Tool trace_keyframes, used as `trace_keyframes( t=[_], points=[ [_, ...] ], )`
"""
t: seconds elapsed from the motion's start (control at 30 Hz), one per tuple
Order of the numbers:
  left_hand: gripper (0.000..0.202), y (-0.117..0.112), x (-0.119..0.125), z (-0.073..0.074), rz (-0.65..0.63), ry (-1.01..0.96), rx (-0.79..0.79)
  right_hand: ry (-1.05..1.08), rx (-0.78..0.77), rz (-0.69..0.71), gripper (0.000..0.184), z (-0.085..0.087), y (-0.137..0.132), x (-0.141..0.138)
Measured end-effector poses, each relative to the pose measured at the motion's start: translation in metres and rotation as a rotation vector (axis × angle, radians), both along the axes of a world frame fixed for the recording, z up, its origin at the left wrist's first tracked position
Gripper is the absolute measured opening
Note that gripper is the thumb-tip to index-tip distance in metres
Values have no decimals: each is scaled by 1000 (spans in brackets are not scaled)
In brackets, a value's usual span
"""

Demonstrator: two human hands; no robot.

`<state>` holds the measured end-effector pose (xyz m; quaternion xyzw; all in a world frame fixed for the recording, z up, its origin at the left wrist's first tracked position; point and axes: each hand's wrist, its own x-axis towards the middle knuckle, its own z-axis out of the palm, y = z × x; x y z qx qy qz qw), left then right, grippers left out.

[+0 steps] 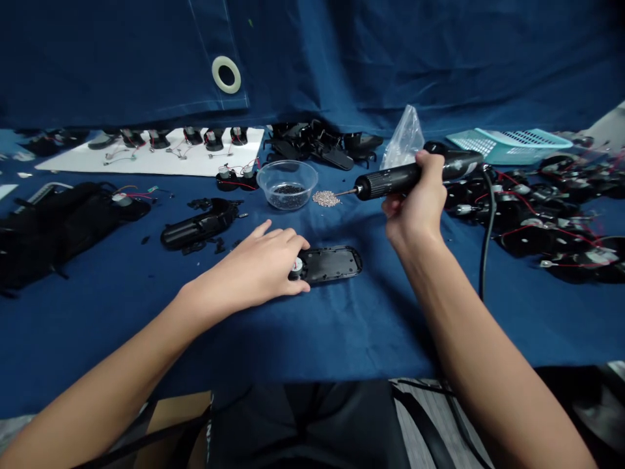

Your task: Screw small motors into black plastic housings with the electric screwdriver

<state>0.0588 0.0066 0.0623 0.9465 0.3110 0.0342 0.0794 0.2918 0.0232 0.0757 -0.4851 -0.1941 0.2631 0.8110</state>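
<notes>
My left hand [266,264] rests on the blue cloth with its fingers closed round the left end of a flat black plastic shell [331,264], where a small white-topped motor shows. My right hand [415,205] is wrapped round a black electric screwdriver [413,174], held almost level. Its bit points left at a small heap of silver screws [325,198]. The screwdriver's black cable [487,241] hangs down to the right of my wrist.
A clear plastic bowl [288,184] of dark bits stands behind the shell, beside a clear bag [404,138]. Another black shell [198,227] lies left. Wired black parts [547,221] crowd the right, a teal basket [508,143] behind. A white sheet [146,156] carries more parts.
</notes>
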Motion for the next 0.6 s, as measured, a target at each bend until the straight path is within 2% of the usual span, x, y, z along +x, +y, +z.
trace_keyframes(
  t=[0.17, 0.37, 0.6],
  points=[
    [57, -4, 1, -3, 19, 66, 54, -43, 8, 20, 25, -4, 2, 4],
    [71, -2, 1, -16, 18, 38, -8, -72, 10, 55, 27, -12, 7, 10],
    [81, 5, 2, -20, 25, 21, -26, 1, -21, 20, 29, -13, 7, 1]
  ],
)
